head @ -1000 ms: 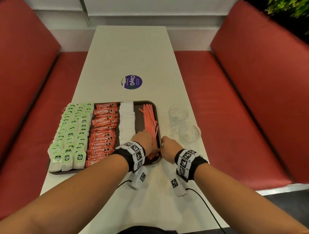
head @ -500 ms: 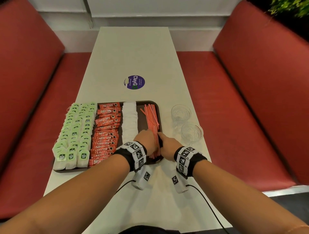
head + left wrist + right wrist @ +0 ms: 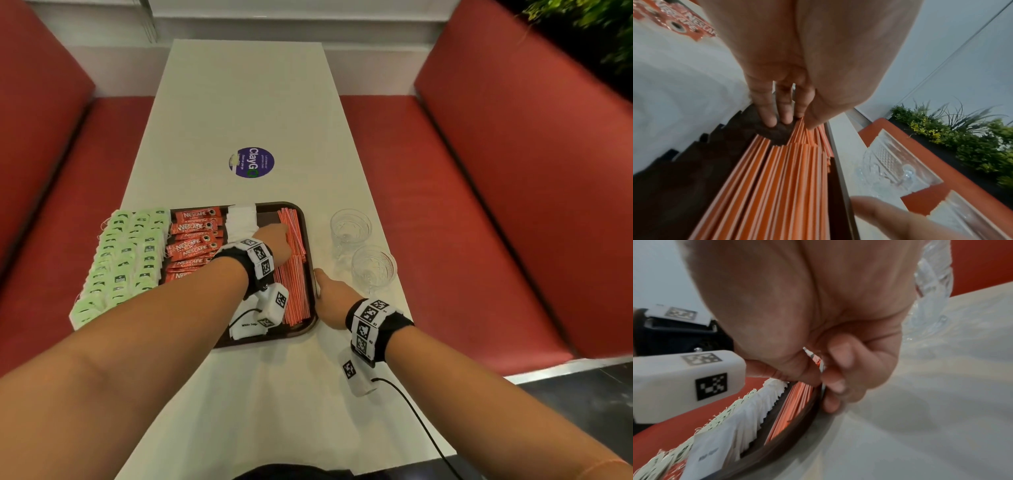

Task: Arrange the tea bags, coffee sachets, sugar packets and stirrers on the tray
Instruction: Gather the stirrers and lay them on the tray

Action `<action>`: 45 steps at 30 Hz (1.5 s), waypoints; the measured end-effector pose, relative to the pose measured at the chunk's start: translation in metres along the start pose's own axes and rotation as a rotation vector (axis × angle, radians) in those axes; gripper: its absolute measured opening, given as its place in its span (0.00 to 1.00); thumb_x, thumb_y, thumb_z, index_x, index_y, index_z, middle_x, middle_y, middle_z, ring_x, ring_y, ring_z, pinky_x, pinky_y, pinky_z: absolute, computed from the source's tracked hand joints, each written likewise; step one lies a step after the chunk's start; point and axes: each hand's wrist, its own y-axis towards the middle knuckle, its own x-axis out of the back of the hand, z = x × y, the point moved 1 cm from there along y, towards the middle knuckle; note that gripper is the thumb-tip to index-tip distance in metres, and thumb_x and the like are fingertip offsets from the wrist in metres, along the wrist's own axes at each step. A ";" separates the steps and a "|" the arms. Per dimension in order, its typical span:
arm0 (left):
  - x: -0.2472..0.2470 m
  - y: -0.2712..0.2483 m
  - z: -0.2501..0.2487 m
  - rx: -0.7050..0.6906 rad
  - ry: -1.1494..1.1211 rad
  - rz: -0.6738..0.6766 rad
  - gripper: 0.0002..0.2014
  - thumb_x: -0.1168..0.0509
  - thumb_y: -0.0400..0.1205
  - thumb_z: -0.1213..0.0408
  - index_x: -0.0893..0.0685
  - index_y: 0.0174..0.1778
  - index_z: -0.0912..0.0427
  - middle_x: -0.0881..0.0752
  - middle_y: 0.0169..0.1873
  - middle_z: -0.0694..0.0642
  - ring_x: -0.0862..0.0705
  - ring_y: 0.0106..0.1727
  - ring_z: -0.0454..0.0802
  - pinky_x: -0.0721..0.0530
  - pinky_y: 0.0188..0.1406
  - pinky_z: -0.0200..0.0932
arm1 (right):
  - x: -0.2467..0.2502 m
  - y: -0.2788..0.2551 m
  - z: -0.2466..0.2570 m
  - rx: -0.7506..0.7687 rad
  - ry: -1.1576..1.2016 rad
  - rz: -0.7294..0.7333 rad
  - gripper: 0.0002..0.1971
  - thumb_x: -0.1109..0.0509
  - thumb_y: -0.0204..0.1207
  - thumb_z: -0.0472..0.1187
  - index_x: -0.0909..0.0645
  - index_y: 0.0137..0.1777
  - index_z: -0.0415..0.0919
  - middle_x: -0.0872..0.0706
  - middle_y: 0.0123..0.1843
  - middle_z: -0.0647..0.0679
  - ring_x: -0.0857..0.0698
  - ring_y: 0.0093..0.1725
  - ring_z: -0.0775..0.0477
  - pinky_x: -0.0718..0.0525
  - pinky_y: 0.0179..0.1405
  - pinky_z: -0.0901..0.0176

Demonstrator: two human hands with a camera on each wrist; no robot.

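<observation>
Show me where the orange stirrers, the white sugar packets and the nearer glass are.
orange stirrers (image 3: 297, 291), head view, middle of the near bundle.
white sugar packets (image 3: 241, 221), head view, far end of the row.
nearer glass (image 3: 374, 265), head view, its bowl.

Tea bags (image 3: 120, 260), coffee sachets (image 3: 191, 240), sugar packets (image 3: 241, 221), orange stirrers (image 3: 294, 274) fill brown tray (image 3: 305, 329).

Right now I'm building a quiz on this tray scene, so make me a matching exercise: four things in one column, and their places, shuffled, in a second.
Things:
1. green tea bags
2. orange stirrers
3. cut-glass cups
4. purple ClayGo sticker

Places:
a. tray's right column
b. table, beyond the tray
c. tray's left edge
d. table, right of the tray

Pairs: 1-c, 2-a, 3-d, 4-b
</observation>
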 end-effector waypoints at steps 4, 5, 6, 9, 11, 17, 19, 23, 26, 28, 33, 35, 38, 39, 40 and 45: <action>0.008 -0.007 0.008 -0.049 -0.054 -0.090 0.22 0.42 0.81 0.72 0.21 0.72 0.58 0.14 0.62 0.60 0.16 0.60 0.60 0.17 0.59 0.49 | 0.000 -0.002 -0.003 -0.006 -0.016 -0.026 0.36 0.39 0.85 0.39 0.54 0.88 0.39 0.15 0.62 0.35 0.14 0.57 0.36 0.16 0.55 0.49; 0.013 -0.013 0.013 -0.066 -0.081 -0.132 0.22 0.42 0.82 0.72 0.21 0.73 0.57 0.14 0.62 0.60 0.16 0.60 0.60 0.18 0.59 0.48 | -0.001 -0.002 -0.003 0.008 -0.012 -0.047 0.36 0.38 0.85 0.41 0.52 0.88 0.38 0.15 0.63 0.35 0.14 0.58 0.37 0.16 0.56 0.49; 0.020 -0.019 0.019 -0.076 -0.114 -0.178 0.22 0.42 0.83 0.71 0.21 0.74 0.56 0.14 0.62 0.59 0.16 0.59 0.59 0.19 0.56 0.45 | -0.002 -0.002 -0.003 0.022 -0.010 -0.072 0.35 0.36 0.84 0.44 0.49 0.87 0.38 0.17 0.65 0.36 0.15 0.59 0.37 0.16 0.58 0.48; 0.036 -0.048 0.056 -0.070 -0.196 -0.295 0.19 0.38 0.84 0.64 0.21 0.72 0.50 0.12 0.59 0.57 0.14 0.52 0.53 0.21 0.49 0.41 | -0.006 -0.003 -0.002 0.056 -0.046 -0.151 0.35 0.31 0.79 0.51 0.40 0.81 0.43 0.22 0.66 0.39 0.18 0.63 0.36 0.16 0.63 0.43; 0.045 -0.071 0.088 -0.051 -0.136 -0.358 0.19 0.33 0.83 0.57 0.21 0.71 0.50 0.14 0.62 0.55 0.15 0.59 0.53 0.20 0.55 0.44 | -0.010 -0.005 0.001 0.087 -0.073 -0.175 0.39 0.27 0.74 0.54 0.40 0.81 0.45 0.24 0.66 0.40 0.20 0.65 0.37 0.17 0.65 0.41; 0.052 -0.150 0.188 0.190 0.027 -0.264 0.55 0.14 0.60 0.45 0.33 0.81 0.57 0.27 0.77 0.59 0.28 0.77 0.60 0.28 0.76 0.57 | -0.027 -0.014 0.013 0.142 -0.228 -0.144 0.65 0.17 0.61 0.61 0.57 0.88 0.43 0.51 0.88 0.36 0.43 0.85 0.33 0.34 0.83 0.39; 0.051 -0.173 0.211 0.249 0.074 -0.260 0.58 0.13 0.58 0.47 0.34 0.81 0.61 0.27 0.76 0.61 0.30 0.77 0.62 0.31 0.77 0.57 | -0.033 -0.017 0.020 0.114 -0.264 -0.111 0.68 0.16 0.63 0.60 0.63 0.88 0.41 0.60 0.89 0.36 0.51 0.88 0.34 0.40 0.86 0.41; 0.042 -0.205 0.253 0.392 0.086 -0.129 0.67 0.14 0.57 0.41 0.44 0.85 0.65 0.39 0.84 0.65 0.41 0.84 0.62 0.39 0.82 0.53 | -0.043 -0.017 0.029 0.035 -0.300 -0.101 0.65 0.18 0.68 0.57 0.64 0.87 0.35 0.61 0.88 0.33 0.51 0.88 0.34 0.42 0.86 0.45; 0.032 -0.215 0.271 0.393 0.008 -0.100 0.60 0.17 0.62 0.39 0.40 0.82 0.63 0.33 0.81 0.63 0.31 0.80 0.60 0.29 0.76 0.52 | -0.044 -0.012 0.032 0.007 -0.291 -0.115 0.62 0.19 0.71 0.56 0.61 0.87 0.32 0.58 0.88 0.30 0.49 0.88 0.33 0.42 0.86 0.45; 0.026 -0.216 0.272 0.338 -0.065 -0.127 0.52 0.18 0.66 0.42 0.37 0.81 0.56 0.27 0.77 0.58 0.25 0.75 0.57 0.25 0.71 0.50 | -0.042 -0.010 0.034 -0.007 -0.291 -0.118 0.61 0.20 0.71 0.57 0.60 0.87 0.31 0.57 0.88 0.30 0.47 0.87 0.32 0.40 0.86 0.45; 0.019 -0.202 0.274 0.318 -0.138 -0.125 0.47 0.21 0.72 0.47 0.38 0.84 0.49 0.18 0.70 0.53 0.18 0.68 0.55 0.21 0.66 0.46 | -0.038 -0.003 0.041 -0.046 -0.356 -0.092 0.63 0.18 0.69 0.57 0.59 0.87 0.31 0.56 0.88 0.29 0.43 0.86 0.31 0.37 0.84 0.43; 0.020 -0.194 0.273 0.314 -0.142 -0.133 0.48 0.20 0.71 0.46 0.39 0.84 0.48 0.16 0.68 0.53 0.17 0.66 0.55 0.20 0.64 0.45 | -0.033 0.003 0.043 -0.069 -0.381 -0.082 0.64 0.18 0.69 0.57 0.61 0.87 0.31 0.57 0.88 0.29 0.44 0.86 0.31 0.37 0.84 0.43; 0.025 -0.180 0.270 0.303 -0.100 -0.088 0.54 0.19 0.67 0.43 0.42 0.84 0.48 0.17 0.69 0.53 0.18 0.67 0.56 0.20 0.65 0.47 | -0.017 0.019 0.046 -0.104 -0.404 -0.080 0.65 0.17 0.68 0.56 0.62 0.87 0.31 0.56 0.88 0.29 0.41 0.85 0.31 0.34 0.83 0.42; 0.028 -0.173 0.268 0.304 -0.076 -0.073 0.56 0.18 0.65 0.42 0.41 0.84 0.50 0.19 0.71 0.54 0.19 0.69 0.57 0.20 0.67 0.49 | -0.012 0.025 0.047 -0.114 -0.412 -0.082 0.65 0.16 0.67 0.56 0.61 0.87 0.31 0.54 0.88 0.29 0.38 0.85 0.31 0.32 0.82 0.42; 0.031 -0.166 0.266 0.305 -0.057 -0.070 0.56 0.18 0.64 0.41 0.40 0.84 0.53 0.20 0.72 0.56 0.20 0.70 0.58 0.20 0.68 0.52 | -0.006 0.033 0.049 -0.125 -0.420 -0.081 0.65 0.16 0.66 0.55 0.60 0.87 0.32 0.53 0.88 0.29 0.36 0.84 0.31 0.31 0.81 0.42; 0.050 -0.125 0.265 0.295 -0.035 -0.088 0.53 0.18 0.65 0.43 0.37 0.82 0.57 0.21 0.74 0.58 0.20 0.71 0.59 0.20 0.67 0.51 | 0.018 0.066 0.062 -0.169 -0.451 -0.062 0.64 0.16 0.67 0.55 0.59 0.87 0.32 0.55 0.87 0.27 0.36 0.83 0.29 0.30 0.81 0.41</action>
